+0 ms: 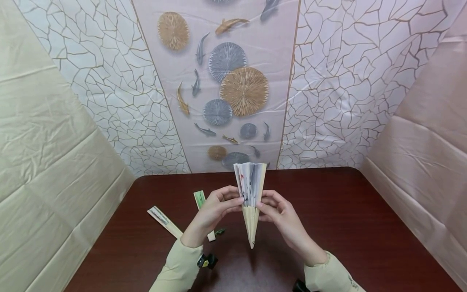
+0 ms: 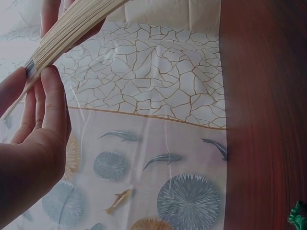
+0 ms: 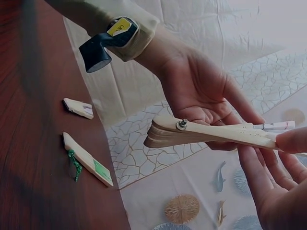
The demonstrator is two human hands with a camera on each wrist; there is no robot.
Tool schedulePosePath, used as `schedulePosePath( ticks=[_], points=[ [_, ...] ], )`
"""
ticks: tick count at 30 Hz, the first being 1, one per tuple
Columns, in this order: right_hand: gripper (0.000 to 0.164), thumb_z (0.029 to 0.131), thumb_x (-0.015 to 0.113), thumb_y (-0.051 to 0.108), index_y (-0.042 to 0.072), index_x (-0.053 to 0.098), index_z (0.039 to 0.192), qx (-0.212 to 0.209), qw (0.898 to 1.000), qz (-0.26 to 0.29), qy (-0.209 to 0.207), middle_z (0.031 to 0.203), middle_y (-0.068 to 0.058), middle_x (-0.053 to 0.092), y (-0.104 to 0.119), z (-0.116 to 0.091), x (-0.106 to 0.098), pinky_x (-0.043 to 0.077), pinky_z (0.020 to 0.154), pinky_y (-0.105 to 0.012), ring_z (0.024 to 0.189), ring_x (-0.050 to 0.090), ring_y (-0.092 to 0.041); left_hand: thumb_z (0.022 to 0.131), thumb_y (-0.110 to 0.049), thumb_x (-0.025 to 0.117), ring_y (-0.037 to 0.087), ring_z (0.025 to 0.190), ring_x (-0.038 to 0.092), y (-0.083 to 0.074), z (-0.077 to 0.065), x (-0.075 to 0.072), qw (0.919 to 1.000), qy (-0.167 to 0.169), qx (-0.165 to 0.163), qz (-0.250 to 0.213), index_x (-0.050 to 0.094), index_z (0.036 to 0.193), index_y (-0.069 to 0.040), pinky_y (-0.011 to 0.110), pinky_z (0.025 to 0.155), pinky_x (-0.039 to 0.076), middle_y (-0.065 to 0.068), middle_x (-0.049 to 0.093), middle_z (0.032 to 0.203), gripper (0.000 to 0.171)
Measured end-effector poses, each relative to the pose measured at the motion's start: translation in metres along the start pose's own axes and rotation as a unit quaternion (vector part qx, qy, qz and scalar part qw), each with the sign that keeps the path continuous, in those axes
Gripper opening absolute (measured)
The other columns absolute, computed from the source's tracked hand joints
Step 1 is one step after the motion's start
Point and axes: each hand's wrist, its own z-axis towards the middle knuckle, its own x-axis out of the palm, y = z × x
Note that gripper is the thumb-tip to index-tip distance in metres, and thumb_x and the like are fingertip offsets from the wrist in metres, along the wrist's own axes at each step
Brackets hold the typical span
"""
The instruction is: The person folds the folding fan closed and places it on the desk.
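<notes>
A partly spread folding fan [image 1: 251, 190] is held up over the table, its pale wooden ribs pointing down and its painted leaf up. My left hand [image 1: 217, 211] pinches its left side between thumb and fingers, and my right hand [image 1: 282, 217] grips the right side the same way. In the right wrist view the fan's ribs [image 3: 206, 134] meet at a metal pivot [image 3: 182, 124]. The left wrist view shows the ribs [image 2: 72, 33] from the side, with the thumb and fingers of the left hand [image 2: 43, 120] on them.
On the dark red table [image 1: 328, 211], a closed fan with a painted strip [image 1: 164, 221] lies at the left. Another closed fan with a green leaf [image 1: 200, 198] and green tassel [image 1: 220, 231] lies partly behind my left hand. A patterned cloth [image 1: 328, 101] hangs behind.
</notes>
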Motion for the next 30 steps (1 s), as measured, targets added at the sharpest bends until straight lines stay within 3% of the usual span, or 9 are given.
schedulePosePath(
  ticks=[18,30],
  points=[
    [0.035,0.099,0.062,0.006,-0.009,0.05,0.128,-0.007,0.999,0.03,0.035,0.111,-0.006,0.07,-0.0038,0.0007,0.0008,0.06,0.082,-0.039,0.096,0.07,-0.018,0.097,-0.002,0.063,0.016,0.095,0.068,0.0038,-0.0006,-0.0034,0.9999,-0.007,0.001,0.014,0.062,0.123,0.006,0.033,0.085,0.058,0.005,0.072,0.106,0.028],
    [0.035,0.099,0.063,0.006,-0.009,0.052,0.129,0.0,0.999,0.028,0.041,0.113,-0.012,0.068,-0.0069,0.0019,0.0069,0.06,0.083,-0.04,0.096,0.07,-0.019,0.096,-0.005,0.065,0.016,0.096,0.068,0.0046,-0.0018,-0.0051,0.9999,0.001,-0.002,0.015,0.06,0.127,0.01,0.034,0.087,0.058,0.005,0.071,0.109,0.034]
  ],
)
